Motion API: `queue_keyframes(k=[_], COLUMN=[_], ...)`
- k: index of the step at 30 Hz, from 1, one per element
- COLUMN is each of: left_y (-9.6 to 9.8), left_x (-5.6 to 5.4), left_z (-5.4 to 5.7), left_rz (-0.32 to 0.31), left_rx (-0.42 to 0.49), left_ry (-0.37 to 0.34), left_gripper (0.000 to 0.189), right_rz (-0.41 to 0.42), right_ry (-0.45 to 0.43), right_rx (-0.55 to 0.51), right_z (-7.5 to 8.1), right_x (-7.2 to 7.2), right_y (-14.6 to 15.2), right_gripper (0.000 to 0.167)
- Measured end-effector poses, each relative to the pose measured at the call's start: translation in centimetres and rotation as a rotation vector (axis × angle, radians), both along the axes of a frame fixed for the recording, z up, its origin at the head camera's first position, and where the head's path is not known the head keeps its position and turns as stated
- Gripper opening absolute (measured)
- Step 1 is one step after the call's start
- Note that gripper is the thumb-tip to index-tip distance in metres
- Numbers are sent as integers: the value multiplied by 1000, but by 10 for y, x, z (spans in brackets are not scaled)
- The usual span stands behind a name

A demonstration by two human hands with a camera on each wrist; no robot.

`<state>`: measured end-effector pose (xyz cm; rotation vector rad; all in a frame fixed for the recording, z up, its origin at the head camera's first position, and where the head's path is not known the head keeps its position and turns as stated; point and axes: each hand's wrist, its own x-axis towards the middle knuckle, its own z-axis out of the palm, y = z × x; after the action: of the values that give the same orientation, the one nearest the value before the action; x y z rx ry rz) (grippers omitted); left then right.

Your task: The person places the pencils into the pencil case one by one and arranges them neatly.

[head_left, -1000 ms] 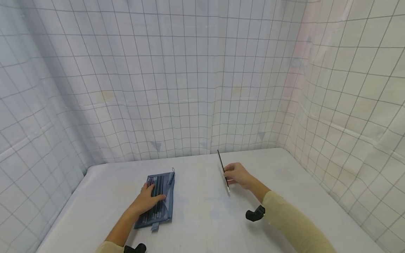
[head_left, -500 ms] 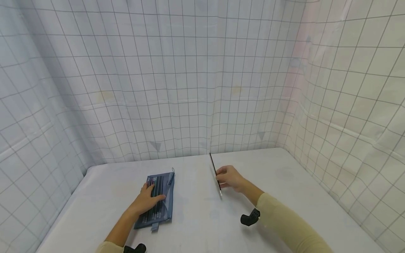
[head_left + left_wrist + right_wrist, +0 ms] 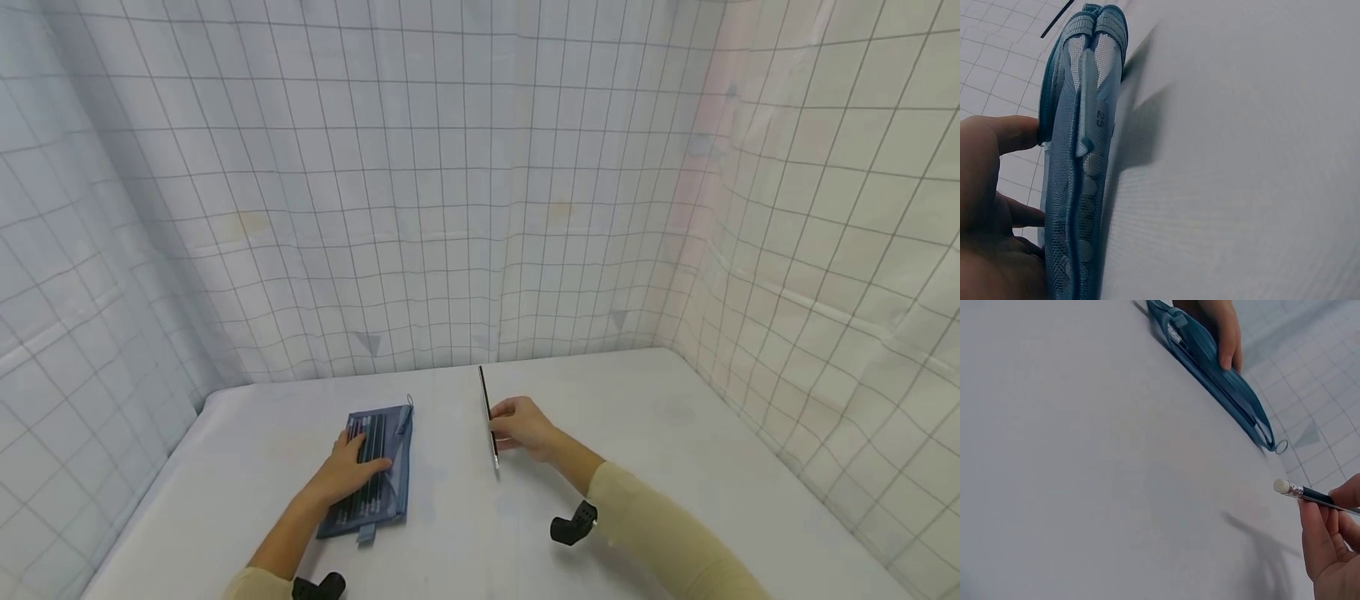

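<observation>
A blue mesh pencil case (image 3: 401, 475) lies flat on the white table, several pencils showing through its top. My left hand (image 3: 343, 477) rests on it, fingers spread over the pencils. In the left wrist view the case (image 3: 1063, 187) is seen end-on, with round pencil ends inside and fingertips against its upper face. To the right, my right hand (image 3: 522, 427) pinches a dark pencil (image 3: 484, 392) between thumb and fingers. The pencil's white eraser (image 3: 1281, 485) and silver ferrule point toward me, angled over the table. A gap shows along the zipper side of the case (image 3: 1210, 372) in the right wrist view.
The white-covered table (image 3: 465, 533) ends at a grid-patterned curtain (image 3: 465, 208) at the back, with more curtain on both sides. Black wrist cameras (image 3: 573, 523) sit on both forearms. A zipper ring (image 3: 1282, 447) hangs off the case's corner.
My right hand has moved left with the pencil, closer to the case, and slightly toward me. My left hand and the case have stayed in place.
</observation>
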<state>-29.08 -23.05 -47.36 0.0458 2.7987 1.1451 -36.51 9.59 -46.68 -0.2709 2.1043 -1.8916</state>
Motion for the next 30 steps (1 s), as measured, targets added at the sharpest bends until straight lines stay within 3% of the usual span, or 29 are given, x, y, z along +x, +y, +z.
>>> queue_keyframes(k=[12, 21, 30], left_y=[-4, 1, 2], left_x=[-2, -4, -2], left_z=[-1, -1, 0], left_rz=[-1, 7, 27], left_rx=[-39, -6, -19], left_ry=[0, -3, -12], left_gripper=[96, 91, 91], right_rz=[4, -19, 47], right_ry=[-46, -59, -55], right_rx=[-52, 29, 154], right_z=[-9, -16, -5], right_x=[15, 28, 41], right_y=[-40, -69, -97], right_gripper=[22, 17, 10])
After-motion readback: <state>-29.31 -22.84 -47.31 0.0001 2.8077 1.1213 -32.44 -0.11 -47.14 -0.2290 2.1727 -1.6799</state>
